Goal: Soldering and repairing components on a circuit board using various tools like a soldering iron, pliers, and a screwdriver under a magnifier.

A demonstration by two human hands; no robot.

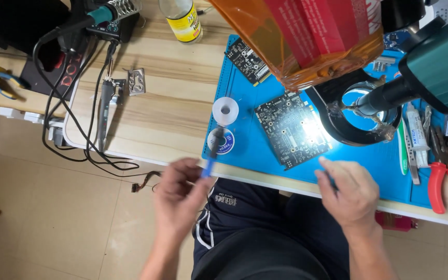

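Note:
My left hand (180, 194) hovers just off the table's near edge, fingers pinched on a thin blue-handled tool (211, 161) whose dark tip points up toward a small solder spool (221, 141). My right hand (351, 189) rests at the front edge of the blue work mat (245, 140), fingers curled around something small and dark that I cannot make out. A black circuit board (292, 128) lies on the mat between and beyond both hands, lit brightly at its right side. A white solder spool (225, 111) sits left of the board.
A ring-lamp magnifier (361, 116) and a teal device (436, 67) stand over the mat's right part. Red-handled pliers (446, 179), tubes and tools lie at the right. A second board (249, 61), a bottle (182, 19), a soldering iron with cables (106, 111) and an orange-wrapped box (312, 36) sit farther back.

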